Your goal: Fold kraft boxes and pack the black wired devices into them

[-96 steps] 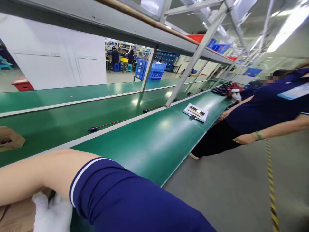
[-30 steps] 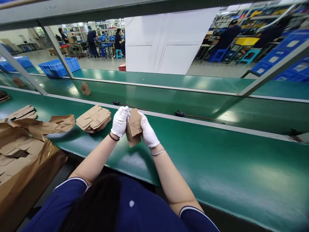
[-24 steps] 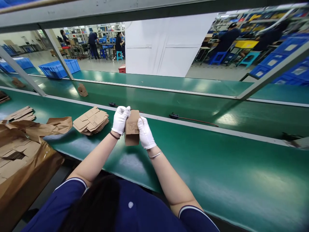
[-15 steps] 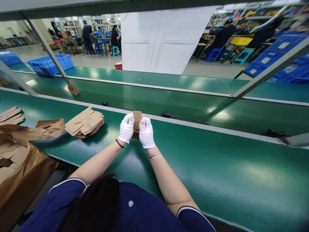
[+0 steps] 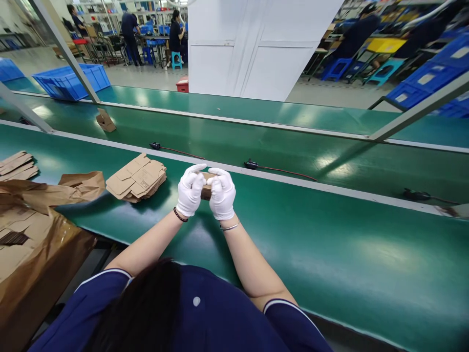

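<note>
Both my hands wear white gloves and grip a small brown cardboard box (image 5: 206,191) between them, above the green work surface. My left hand (image 5: 190,189) is closed on the box's left side, and my right hand (image 5: 222,194) is closed on its right side. The fingers and thumbs meet around the top of the box, so most of it is hidden. Left of my hands lies a stack of flattened cardboard boxes (image 5: 137,178). An opened paper-lined carton (image 5: 40,244) with more flat boxes stands at the lower left.
Beyond a pale rail (image 5: 227,168), a lower green belt (image 5: 205,137) carries dark connectors with thin red cables (image 5: 251,164) and a folded box (image 5: 106,121). A blue crate (image 5: 73,82) stands further back. Slanting metal posts (image 5: 64,49) rise left and right. Several people work in the background.
The box's upright top flap has gone down beneath my fingers, which now curl over the top. My view has tilted slightly downward.
</note>
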Action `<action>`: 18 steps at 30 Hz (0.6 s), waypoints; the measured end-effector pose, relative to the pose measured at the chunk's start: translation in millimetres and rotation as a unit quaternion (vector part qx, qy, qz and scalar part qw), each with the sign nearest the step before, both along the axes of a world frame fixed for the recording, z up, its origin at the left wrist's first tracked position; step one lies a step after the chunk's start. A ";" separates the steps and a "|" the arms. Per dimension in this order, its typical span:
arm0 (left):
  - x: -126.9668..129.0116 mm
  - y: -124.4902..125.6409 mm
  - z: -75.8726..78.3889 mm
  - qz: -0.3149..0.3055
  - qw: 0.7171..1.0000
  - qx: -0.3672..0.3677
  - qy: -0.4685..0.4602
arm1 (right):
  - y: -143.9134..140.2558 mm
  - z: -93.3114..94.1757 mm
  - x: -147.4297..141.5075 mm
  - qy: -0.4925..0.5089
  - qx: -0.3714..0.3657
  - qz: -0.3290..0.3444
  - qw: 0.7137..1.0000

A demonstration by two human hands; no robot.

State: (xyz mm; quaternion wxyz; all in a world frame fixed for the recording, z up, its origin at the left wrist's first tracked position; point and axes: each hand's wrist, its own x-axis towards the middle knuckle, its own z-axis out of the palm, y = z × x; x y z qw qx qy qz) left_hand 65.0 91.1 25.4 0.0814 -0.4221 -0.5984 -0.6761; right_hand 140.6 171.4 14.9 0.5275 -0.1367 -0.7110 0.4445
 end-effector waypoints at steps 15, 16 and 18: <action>-32.0 -9.7 -67.8 -0.005 0.989 -0.146 -0.012 | 12.9 -18.4 -13.5 -0.297 -0.130 0.151 0.934; -38.6 -9.8 -71.0 0.003 0.985 -0.174 0.015 | 17.5 -16.6 -14.1 -0.389 -0.042 0.122 0.912; -52.8 -8.0 -76.8 -0.009 0.969 -0.237 0.064 | 24.7 -9.5 -15.9 -0.522 0.122 0.105 0.838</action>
